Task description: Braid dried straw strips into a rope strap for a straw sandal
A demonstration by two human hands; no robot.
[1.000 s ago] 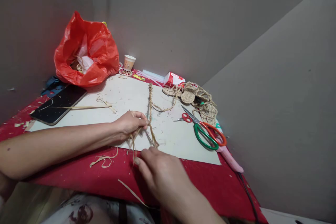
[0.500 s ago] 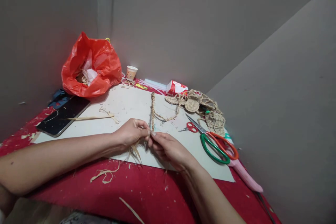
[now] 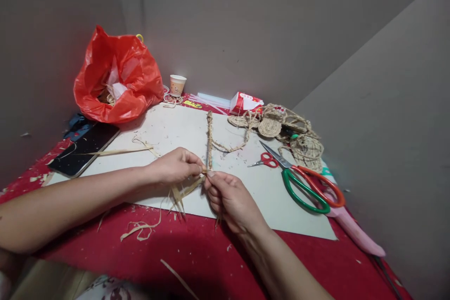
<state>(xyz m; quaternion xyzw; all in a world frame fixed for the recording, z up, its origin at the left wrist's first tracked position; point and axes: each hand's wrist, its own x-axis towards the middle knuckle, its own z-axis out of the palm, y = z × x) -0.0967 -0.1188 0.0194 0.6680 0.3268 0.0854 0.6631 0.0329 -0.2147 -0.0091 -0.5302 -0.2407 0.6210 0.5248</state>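
Observation:
A narrow braided straw cord [image 3: 210, 143] stands out from between my hands toward the back of the white board [image 3: 168, 126]. My left hand [image 3: 179, 165] pinches the near end of this cord between thumb and fingertips. Right beside it, my right hand [image 3: 227, 192] is closed on the same end, thumb on top, fingers curled under. Loose straw strips [image 3: 181, 197] hang below my hands. A thinner braided loop [image 3: 230, 149] curves off to the right of the cord toward a pile of woven straw pieces [image 3: 272, 124].
Large scissors [image 3: 305, 201] and small red scissors [image 3: 269, 160] lie on the right, near a pink-handled tool [image 3: 358, 234]. A phone [image 3: 84, 150] and a red plastic bag [image 3: 140, 75] are on the left. A paper cup [image 3: 177, 86] and a red box [image 3: 246, 103] stand at the back.
The view has shifted a little. My hands have moved slightly apart at the cord's near end, and more of the loose straw strips shows below them.

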